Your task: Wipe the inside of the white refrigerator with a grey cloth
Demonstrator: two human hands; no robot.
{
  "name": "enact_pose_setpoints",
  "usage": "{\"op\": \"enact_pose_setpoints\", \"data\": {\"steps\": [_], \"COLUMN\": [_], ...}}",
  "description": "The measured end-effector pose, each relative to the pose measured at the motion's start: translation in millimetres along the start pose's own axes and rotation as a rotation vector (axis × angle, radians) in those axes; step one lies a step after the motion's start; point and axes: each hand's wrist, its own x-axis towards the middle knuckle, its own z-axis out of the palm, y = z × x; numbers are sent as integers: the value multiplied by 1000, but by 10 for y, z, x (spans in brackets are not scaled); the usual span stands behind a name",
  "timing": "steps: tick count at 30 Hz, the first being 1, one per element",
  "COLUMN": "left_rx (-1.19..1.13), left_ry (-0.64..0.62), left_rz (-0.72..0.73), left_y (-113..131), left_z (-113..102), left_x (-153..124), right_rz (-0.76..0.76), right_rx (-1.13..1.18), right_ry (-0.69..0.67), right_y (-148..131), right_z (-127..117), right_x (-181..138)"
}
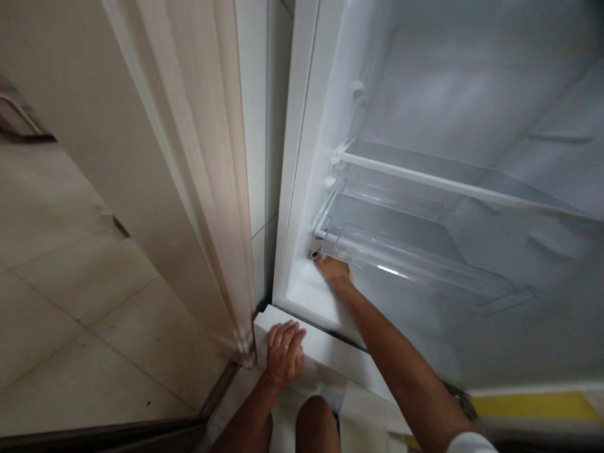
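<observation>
My right hand point(334, 269) reaches inside an open white fridge point(314, 157), close to its lower left wall. Its fingers are closed at the left end of a clear plastic drawer or tray point(415, 264), near a small dark patch. What they hold is too small and blurred to name. My left hand point(283, 353) lies on a white ledge point(330, 346) at the foot of the fridge, fingers stretched over its top, with a ring on one finger. It holds nothing.
A glass shelf point(448, 170) with a white front edge crosses the fridge above the drawer. To the left stands a pale wooden door frame point(198, 157), with a tiled floor point(85, 314) beyond. My knee point(317, 425) is just below the ledge. A yellow strip point(533, 406) shows at lower right.
</observation>
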Motion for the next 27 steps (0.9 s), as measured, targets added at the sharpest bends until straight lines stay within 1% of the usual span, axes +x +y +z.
{"op": "enact_pose_setpoints", "data": {"steps": [2, 6, 8, 13, 19, 23, 27], "left_rx": [-1, -15, -13, 15, -14, -16, 48], "left_ry": [-27, -64, -81, -139, -223, -293, -338], "left_rz": [-18, -84, -98, -110, -214, -351, -563], "left_y": [20, 86, 114, 192, 277, 159, -88], "left_z": [-5, -44, -82, -202, -306, -355, -362], "left_x": [1, 25, 40, 65, 143, 295, 554], "right_rz": [-12, -125, -156, -231, -326, -310, -303], "right_rx": [-7, 32, 71, 179, 304, 356, 406], "right_ry": [7, 78, 90, 73, 168, 228, 248], "right_y": [-18, -17, -1, 83, 208, 241, 339], "right_z": [-14, -32, -24, -18, -3, 29, 34], "right_x": [-169, -468, -570, -811, -1147, -1304, -1441]}}
